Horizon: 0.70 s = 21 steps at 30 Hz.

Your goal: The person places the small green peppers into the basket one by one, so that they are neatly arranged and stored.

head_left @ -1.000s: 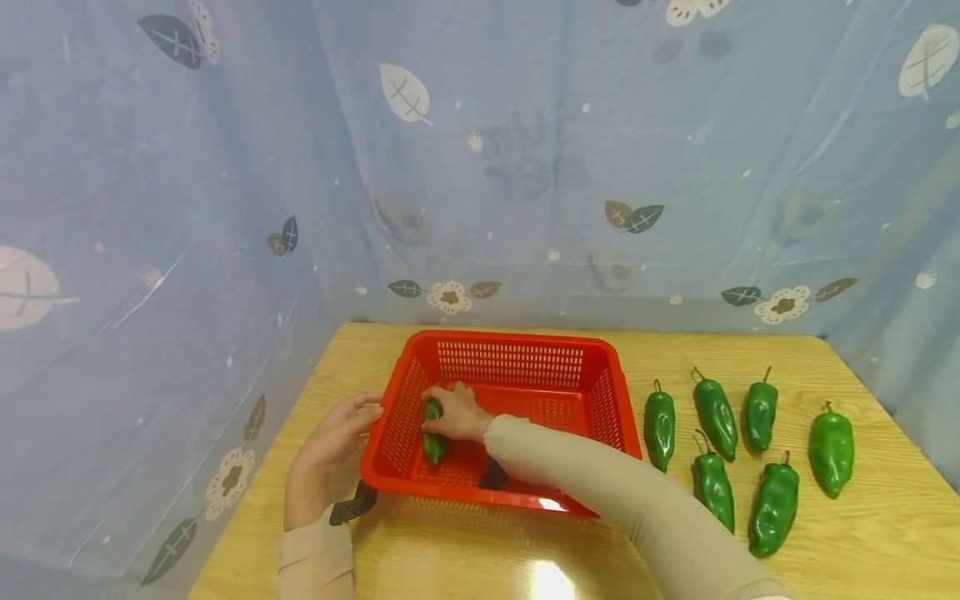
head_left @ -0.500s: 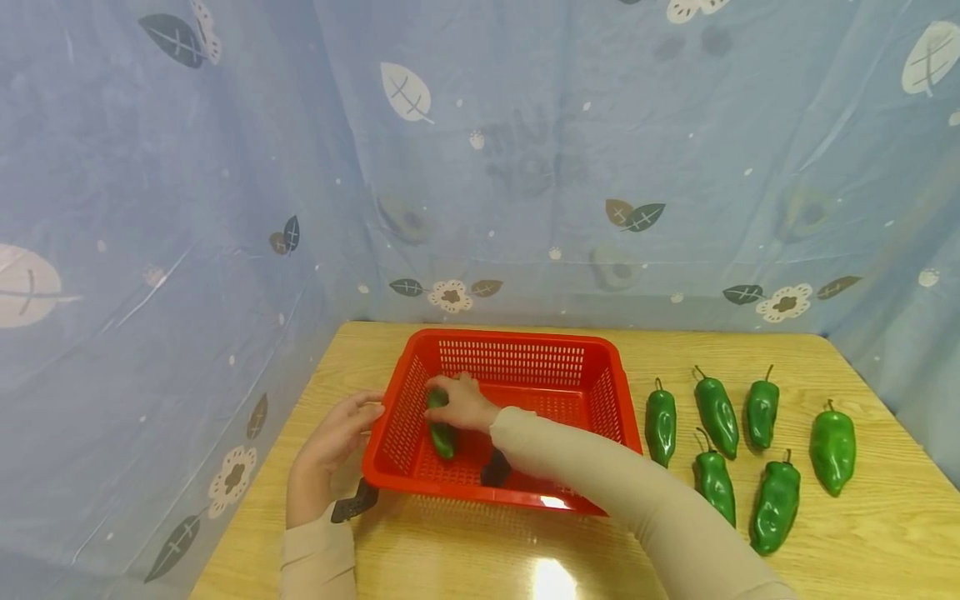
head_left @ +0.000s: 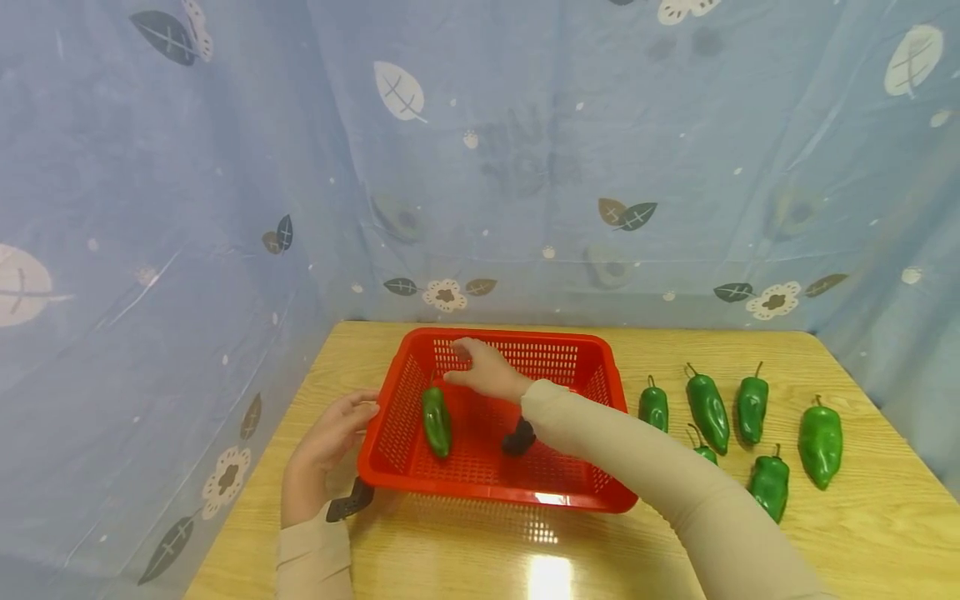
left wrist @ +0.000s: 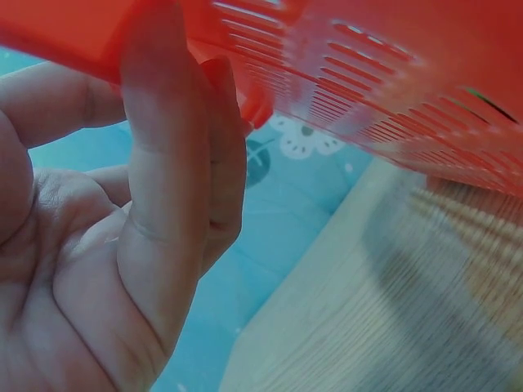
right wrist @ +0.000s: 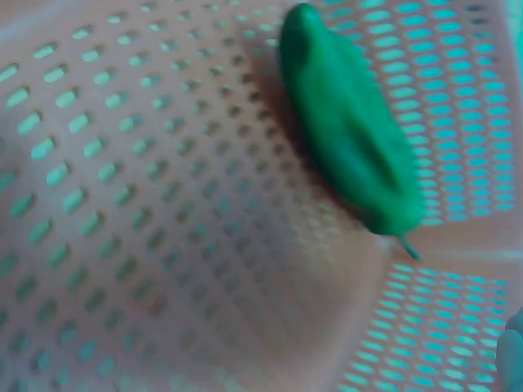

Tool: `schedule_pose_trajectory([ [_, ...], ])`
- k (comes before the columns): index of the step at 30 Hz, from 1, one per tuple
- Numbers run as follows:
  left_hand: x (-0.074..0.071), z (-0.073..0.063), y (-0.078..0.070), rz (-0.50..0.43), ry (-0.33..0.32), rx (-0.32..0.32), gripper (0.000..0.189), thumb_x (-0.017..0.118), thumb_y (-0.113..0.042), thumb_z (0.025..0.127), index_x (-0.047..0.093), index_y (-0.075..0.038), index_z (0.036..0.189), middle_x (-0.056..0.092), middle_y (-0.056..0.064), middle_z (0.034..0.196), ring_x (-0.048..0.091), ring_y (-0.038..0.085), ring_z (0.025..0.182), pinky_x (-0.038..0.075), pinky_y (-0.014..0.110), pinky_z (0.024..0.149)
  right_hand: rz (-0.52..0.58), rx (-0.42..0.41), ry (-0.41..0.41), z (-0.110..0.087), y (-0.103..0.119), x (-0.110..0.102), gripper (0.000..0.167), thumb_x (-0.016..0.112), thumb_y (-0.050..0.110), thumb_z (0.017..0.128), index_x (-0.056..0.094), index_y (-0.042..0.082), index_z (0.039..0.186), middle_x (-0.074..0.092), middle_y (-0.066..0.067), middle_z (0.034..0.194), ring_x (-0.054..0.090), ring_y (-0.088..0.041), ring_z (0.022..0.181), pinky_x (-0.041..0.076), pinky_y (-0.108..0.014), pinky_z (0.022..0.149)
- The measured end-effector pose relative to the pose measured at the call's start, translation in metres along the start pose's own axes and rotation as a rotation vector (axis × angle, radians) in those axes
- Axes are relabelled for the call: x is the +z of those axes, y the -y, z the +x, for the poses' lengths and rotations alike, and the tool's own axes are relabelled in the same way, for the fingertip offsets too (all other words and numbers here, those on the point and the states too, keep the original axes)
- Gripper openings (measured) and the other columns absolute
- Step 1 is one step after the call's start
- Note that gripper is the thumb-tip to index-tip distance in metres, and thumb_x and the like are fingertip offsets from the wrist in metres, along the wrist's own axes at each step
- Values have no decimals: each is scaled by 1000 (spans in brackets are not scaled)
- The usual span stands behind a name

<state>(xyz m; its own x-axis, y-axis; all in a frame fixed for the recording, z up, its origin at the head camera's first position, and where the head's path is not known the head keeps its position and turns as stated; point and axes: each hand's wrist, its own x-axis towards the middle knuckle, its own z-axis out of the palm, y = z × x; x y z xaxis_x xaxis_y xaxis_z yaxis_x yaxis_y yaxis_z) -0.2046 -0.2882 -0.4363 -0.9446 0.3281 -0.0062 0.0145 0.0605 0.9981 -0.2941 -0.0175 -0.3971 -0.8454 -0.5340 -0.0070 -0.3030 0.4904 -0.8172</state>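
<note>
One left hand (head_left: pixel 333 435), bent fingers pinching the left rim of the slotted red basket (head_left: pixel 480 495). Green chili pepper (head_left: pixel 437 422) lies inside, left end, stem toward far side. Right hand (head_left: pixel 489 368) just right of its stem, thumb and fingers apart. Six more green peppers (head_left: pixel 708 414) on wood-grain tabletop (head_left: pixel 450 554), some partly behind right sleeve (head_left: pixel 645 446).

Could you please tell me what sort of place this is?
Probably a makeshift booth, perhaps for recording: leaf-printed sheets hang behind and beside a table, which bears a basket and peppers.
</note>
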Motion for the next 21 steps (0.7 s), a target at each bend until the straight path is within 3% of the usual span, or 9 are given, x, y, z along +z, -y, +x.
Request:
schedule_pose_trajectory([
  [10,-2,-1,-1,-5,14,26,43,41,-8,100,29,19,132,68,-3,98,67,11,88,55,31,77,35,-53,-51,-31,14,-61,62,65,30,90,40,8,142,47,-13,141,44,-28,130,36,-45,108],
  [21,-2,0,0,-8,24,19,44,41,-8,101,28,19,133,67,-3,99,66,11,89,55,31,78,142,-131,-172,-87,-1,-132,59,64,24,92,38,6,142,44,-15,143,42,-31,131,32,-42,111],
])
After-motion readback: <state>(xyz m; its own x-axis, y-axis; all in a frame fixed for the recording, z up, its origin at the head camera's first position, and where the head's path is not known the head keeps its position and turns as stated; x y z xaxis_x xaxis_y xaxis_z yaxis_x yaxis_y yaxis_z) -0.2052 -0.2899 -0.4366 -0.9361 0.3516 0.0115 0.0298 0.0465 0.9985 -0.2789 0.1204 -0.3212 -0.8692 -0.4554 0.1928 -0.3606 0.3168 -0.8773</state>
